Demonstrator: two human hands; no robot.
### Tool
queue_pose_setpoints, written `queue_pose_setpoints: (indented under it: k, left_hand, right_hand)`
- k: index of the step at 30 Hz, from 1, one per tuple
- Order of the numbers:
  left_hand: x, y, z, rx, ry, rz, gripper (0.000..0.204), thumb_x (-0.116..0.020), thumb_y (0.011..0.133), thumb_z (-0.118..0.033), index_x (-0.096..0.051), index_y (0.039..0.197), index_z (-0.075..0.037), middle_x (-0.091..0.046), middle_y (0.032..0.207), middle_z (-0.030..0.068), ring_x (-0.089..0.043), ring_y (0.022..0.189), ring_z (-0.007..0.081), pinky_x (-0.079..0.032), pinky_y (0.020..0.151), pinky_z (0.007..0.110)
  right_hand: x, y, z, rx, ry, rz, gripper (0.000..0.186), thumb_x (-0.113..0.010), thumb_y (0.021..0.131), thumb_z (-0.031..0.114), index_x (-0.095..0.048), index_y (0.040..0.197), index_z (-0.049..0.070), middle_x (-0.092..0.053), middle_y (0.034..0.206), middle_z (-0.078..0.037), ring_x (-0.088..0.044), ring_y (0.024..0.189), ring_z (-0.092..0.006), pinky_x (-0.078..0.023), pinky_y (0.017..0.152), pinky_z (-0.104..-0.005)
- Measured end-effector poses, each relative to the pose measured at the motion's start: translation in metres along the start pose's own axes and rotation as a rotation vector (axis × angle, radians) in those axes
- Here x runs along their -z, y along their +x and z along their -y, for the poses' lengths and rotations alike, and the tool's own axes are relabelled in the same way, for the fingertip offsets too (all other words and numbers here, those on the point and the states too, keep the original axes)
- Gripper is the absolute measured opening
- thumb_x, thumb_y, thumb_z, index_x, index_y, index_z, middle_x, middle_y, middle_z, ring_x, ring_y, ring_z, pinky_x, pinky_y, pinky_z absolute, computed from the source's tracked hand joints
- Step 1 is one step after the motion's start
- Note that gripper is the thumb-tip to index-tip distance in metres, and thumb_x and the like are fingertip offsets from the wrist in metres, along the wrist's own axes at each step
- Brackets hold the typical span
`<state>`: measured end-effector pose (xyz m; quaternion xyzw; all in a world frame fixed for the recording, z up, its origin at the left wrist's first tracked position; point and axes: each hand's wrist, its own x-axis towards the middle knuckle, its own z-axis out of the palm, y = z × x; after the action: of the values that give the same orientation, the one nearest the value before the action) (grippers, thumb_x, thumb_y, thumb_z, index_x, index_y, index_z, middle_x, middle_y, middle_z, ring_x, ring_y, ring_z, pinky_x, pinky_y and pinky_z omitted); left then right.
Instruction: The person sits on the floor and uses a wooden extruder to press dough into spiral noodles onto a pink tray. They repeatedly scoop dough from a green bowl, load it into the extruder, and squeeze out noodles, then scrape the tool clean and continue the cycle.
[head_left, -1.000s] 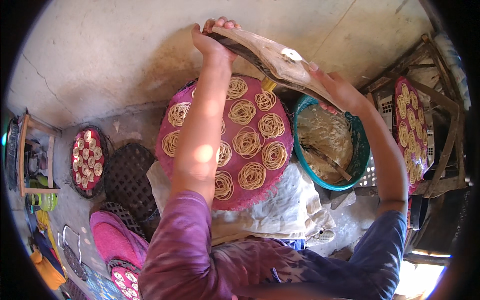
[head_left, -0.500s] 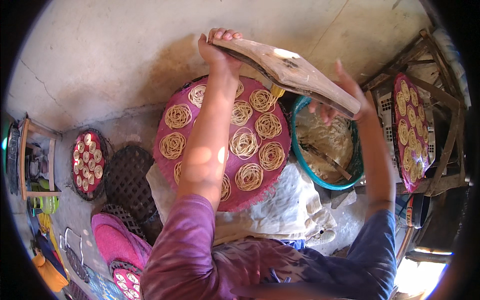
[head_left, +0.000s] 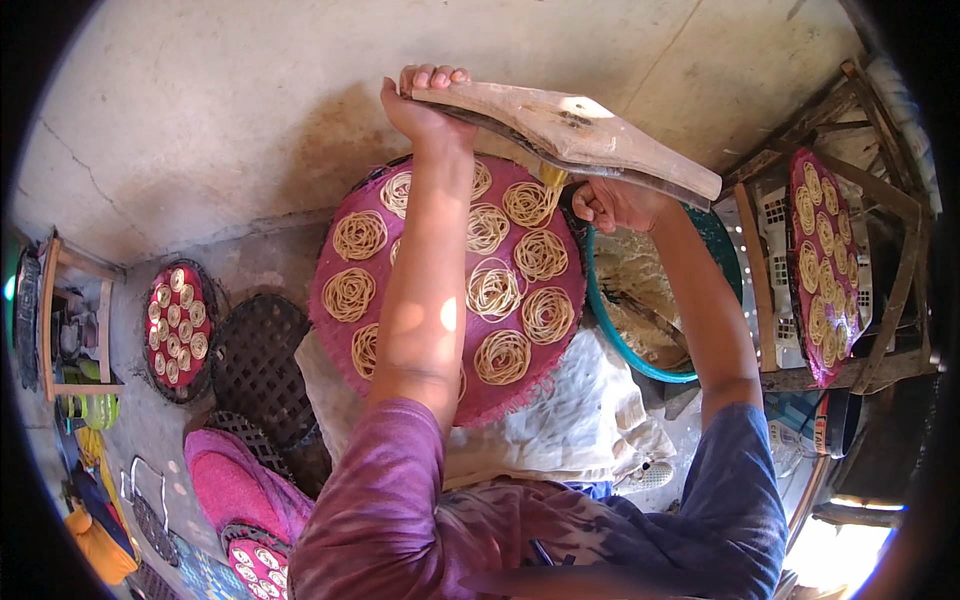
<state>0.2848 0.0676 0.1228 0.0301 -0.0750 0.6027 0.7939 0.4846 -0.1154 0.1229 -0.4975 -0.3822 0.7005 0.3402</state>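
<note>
A long wooden dough press (head_left: 575, 128) with a brass cylinder (head_left: 552, 174) beneath it hangs over a round tray. My left hand (head_left: 430, 103), at its left end, is closed around the wood. Under the press's right half, my right hand (head_left: 622, 203) has its fingers curled in beside the brass cylinder; what they hold, if anything, is hidden. Below, pink cloth (head_left: 425, 262) covers the round tray, with several coiled nests of dough strands (head_left: 495, 290) on it. Strands hang from the cylinder to a coil (head_left: 530, 204) at the upper right. My left forearm hides some coils.
A teal basin (head_left: 610, 338) of pale dough with a stick in it stands right of the tray. Another tray of coils (head_left: 822, 265) leans by a wooden frame at far right. To the left are a smaller coil tray (head_left: 178, 325) and a black lattice tray (head_left: 262, 365).
My right hand has moved left from the press's right end to below it, and its spread fingers have curled in. The press has shifted slightly left at my left hand.
</note>
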Motion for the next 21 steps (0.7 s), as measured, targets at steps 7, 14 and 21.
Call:
queue_pose_setpoints:
  k: [7, 14, 21]
  left_hand:
    - [-0.070, -0.006, -0.077, -0.069, 0.078, 0.350, 0.045, -0.029, 0.096, -0.044, -0.042, 0.063, -0.017, -0.043, 0.055, -0.0036, -0.045, 0.053, 0.0152, -0.043, 0.059, 0.035]
    - [-0.156, -0.078, -0.243, -0.189, 0.537, 1.026, 0.040, -0.033, 0.102, -0.025, -0.050, 0.067, -0.014, -0.053, 0.058, -0.0044, -0.052, 0.054, 0.0075, -0.046, 0.061, 0.025]
    - [-0.163, -0.293, -0.335, -0.084, 0.832, 0.551, 0.059, -0.033, 0.104, -0.052, -0.057, 0.087, -0.002, -0.061, 0.078, 0.0112, -0.043, 0.034, 0.0089, -0.035, 0.027, 0.024]
  right_hand:
    - [-0.024, 0.041, 0.015, -0.237, -0.722, -0.308, 0.041, -0.039, 0.101, 0.026, -0.053, 0.138, 0.017, -0.054, 0.067, -0.006, -0.051, 0.048, -0.0140, -0.043, 0.045, -0.0268]
    - [-0.077, 0.020, 0.027, 0.108, -1.044, -0.519, 0.070, -0.032, 0.099, 0.063, -0.058, 0.134, 0.009, -0.060, 0.128, -0.026, -0.055, 0.125, -0.0382, -0.040, 0.106, -0.0413]
    - [-0.069, -0.068, -0.041, 0.285, -0.524, -0.673, 0.047, -0.041, 0.106, 0.041, -0.053, 0.141, 0.012, -0.056, 0.080, -0.001, -0.048, 0.061, -0.0069, -0.043, 0.057, -0.0225]
